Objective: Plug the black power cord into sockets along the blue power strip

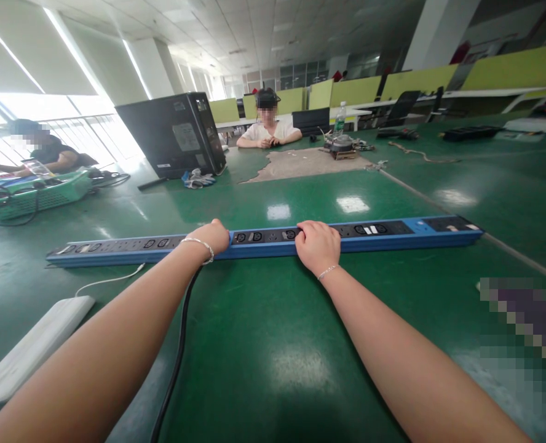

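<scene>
A long blue power strip [268,251] with a black socket face lies across the green table. My left hand [209,238] is closed around it left of its middle, thumb side up. Right of the middle, my right hand [319,244] grips the same strip, its fingers curled over the top edge. The undersides of both grips are hidden. A black cable [181,344] runs from near my left wrist toward the table's near edge.
A white power strip [35,344] lies at the lower left. Farther back are a green basket [56,198], a black computer case [176,135], gloves [199,179] and a bottle [340,118]. A blurred flat object [531,314] is at right. Two people sit beyond.
</scene>
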A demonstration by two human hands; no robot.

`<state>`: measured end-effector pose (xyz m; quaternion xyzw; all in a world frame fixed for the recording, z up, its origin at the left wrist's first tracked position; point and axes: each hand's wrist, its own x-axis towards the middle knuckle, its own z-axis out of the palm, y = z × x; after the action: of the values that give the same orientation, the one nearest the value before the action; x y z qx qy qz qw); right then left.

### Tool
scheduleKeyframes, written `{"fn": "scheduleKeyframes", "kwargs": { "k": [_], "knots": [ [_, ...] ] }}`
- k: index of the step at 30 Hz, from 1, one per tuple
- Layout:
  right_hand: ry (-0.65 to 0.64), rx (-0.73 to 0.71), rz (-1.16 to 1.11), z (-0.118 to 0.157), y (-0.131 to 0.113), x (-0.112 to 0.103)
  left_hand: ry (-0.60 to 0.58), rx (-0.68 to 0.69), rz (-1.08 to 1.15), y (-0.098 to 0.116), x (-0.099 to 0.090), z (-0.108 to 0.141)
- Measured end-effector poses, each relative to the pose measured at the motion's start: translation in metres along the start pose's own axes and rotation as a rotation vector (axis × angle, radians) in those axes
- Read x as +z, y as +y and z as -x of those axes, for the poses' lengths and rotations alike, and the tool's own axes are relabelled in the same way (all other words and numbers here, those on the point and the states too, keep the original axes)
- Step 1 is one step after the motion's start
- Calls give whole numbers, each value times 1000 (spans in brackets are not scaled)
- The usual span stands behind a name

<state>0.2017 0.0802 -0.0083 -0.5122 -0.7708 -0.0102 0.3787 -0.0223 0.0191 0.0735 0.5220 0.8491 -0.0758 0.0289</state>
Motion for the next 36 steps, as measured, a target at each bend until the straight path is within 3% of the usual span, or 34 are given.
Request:
{"fn": "scheduleKeyframes", "kwargs": {
  "k": [9,18,27,36],
  "knots": [
    [-4,-1,13,0,0,-1,102,-51,21,6,15,21],
    [-26,1,31,-1,0,0,24,96,-18,-1,9,1],
    [-1,2,34,0,0,0,129,-8,1,6,23,25],
    [-16,4,16,0,0,-1,50,113,-27,-1,10,3]
  ]
}}
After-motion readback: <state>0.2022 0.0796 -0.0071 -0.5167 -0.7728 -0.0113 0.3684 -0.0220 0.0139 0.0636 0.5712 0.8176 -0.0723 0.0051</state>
